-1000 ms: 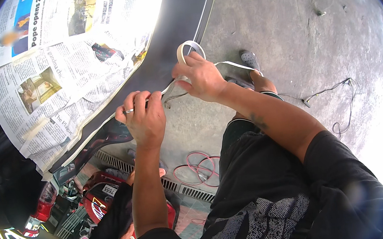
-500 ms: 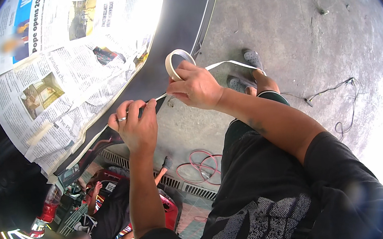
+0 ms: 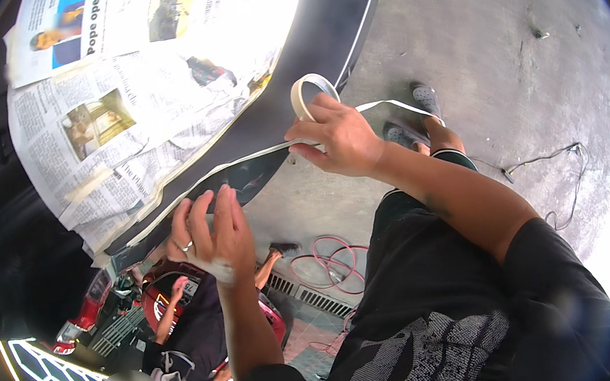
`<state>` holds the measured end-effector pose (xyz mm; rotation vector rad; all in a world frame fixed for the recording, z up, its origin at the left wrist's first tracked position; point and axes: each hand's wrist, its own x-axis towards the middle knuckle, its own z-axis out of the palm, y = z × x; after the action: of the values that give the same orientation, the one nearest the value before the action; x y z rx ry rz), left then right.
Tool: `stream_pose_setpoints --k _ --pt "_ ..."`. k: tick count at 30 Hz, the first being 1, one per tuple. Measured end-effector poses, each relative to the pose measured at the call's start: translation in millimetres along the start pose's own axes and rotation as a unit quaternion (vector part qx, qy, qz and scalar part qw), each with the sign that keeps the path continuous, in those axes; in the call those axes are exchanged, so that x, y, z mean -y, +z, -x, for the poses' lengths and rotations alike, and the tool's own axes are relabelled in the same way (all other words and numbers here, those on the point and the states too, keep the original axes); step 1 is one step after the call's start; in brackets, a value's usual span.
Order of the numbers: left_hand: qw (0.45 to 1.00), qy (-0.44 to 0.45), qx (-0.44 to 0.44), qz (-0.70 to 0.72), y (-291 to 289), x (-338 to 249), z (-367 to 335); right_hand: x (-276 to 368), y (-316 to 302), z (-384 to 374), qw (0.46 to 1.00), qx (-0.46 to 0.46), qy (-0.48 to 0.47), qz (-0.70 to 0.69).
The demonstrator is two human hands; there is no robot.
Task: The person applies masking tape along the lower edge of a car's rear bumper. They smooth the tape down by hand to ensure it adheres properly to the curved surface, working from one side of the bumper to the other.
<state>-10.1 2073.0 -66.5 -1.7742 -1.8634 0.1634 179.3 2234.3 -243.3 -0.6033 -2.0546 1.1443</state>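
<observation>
My right hand (image 3: 336,136) is closed on a roll of pale masking tape (image 3: 298,101), held above the edge of a dark, glossy vehicle panel (image 3: 311,31). From it a narrow strip of tape (image 3: 228,162) runs left along the panel in a gentle curve. A loose white strip (image 3: 401,104) trails from behind this hand to the right. Just below the panel's edge is my left hand (image 3: 214,233), its fingers stretched out and nothing in them; a ring is on one finger. Taped newspaper sheets (image 3: 104,101) cover the surface beyond the strip.
Another person (image 3: 191,321) is low down at the lower left, beside a red vehicle. A coiled red hose (image 3: 331,268) lies near a floor drain grate (image 3: 319,299). A dark cable (image 3: 547,157) crosses the concrete floor at right.
My left hand has come off the tape and panel edge, moving down with its fingers opening. My right hand keeps the roll. The whole view has shifted slightly.
</observation>
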Motion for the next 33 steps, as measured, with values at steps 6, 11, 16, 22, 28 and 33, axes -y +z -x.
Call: stream_pose_setpoints --k 6,11,16,22,28,33 --pt "0.990 0.056 0.096 -0.089 -31 22 -36 51 36 -41 1.000 0.007 -0.008 -0.023" --pt "0.968 0.061 0.215 -0.115 -7 32 -30 62 60 -46 0.999 0.020 -0.035 0.004" --pt "0.974 0.104 0.153 -0.132 -6 43 -15 62 61 -31 0.993 -0.017 -0.088 0.072" --pt "0.965 0.131 0.141 -0.178 -19 50 -14 57 55 -27 0.993 -0.018 -0.098 0.066" --pt "0.966 0.122 0.132 -0.185 -33 62 -14 52 49 -27 0.996 -0.018 -0.063 0.057" --pt "0.966 0.135 0.122 -0.187 -37 63 -5 47 48 -22 0.995 -0.003 -0.071 0.075"
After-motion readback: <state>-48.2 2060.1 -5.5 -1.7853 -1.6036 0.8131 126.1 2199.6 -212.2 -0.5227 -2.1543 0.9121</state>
